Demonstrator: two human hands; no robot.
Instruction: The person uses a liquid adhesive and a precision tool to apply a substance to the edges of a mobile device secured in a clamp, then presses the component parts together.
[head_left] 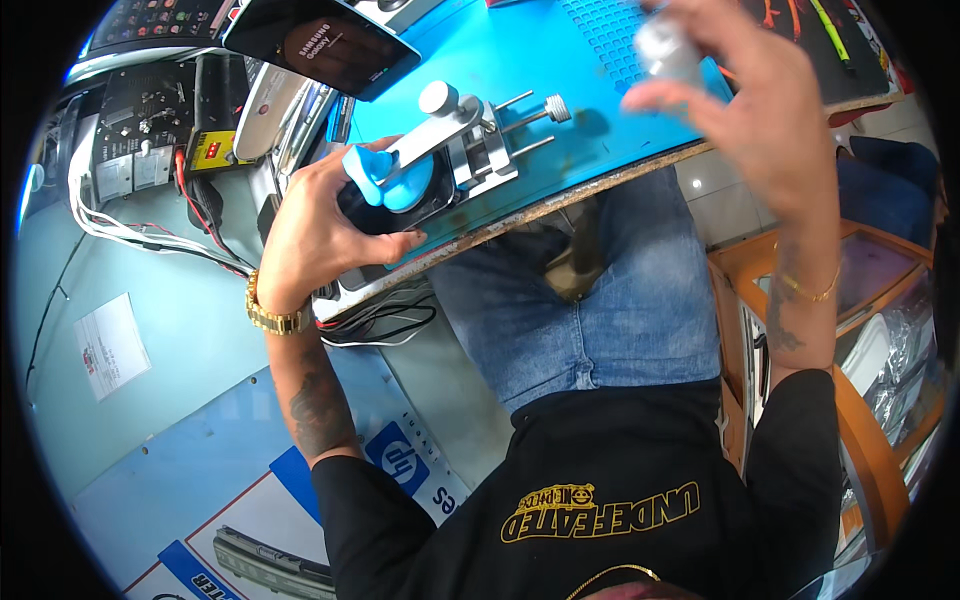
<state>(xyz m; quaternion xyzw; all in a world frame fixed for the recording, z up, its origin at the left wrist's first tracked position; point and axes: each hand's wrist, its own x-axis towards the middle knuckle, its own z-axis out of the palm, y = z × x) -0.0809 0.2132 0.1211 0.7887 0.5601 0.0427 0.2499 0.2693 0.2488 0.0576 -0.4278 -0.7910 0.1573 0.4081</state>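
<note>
At the bench's near edge, my left hand (318, 225) grips a dark phone (440, 205), its thumb along the near side and its fingers partly hidden behind. The phone sits in a silver metal clamp fixture (490, 165) with threaded rods and a knurled knob. A blue suction cup (408, 186) on the fixture's arm presses on the phone's face. Over the right part of the blue mat, my right hand (760, 110) is raised, smeared by motion. Between its thumb and fingers is a small whitish, see-through bottle (668, 52), too blurred for detail.
Another phone (322, 45) with a lit dark screen leans behind the fixture on the blue mat (590, 150). A power supply box (140, 130), cables and a yellow-faced meter (212, 150) stand left. Tweezers and a yellow-green tool (832, 35) lie far right. A wooden-framed case (850, 270) stands lower right.
</note>
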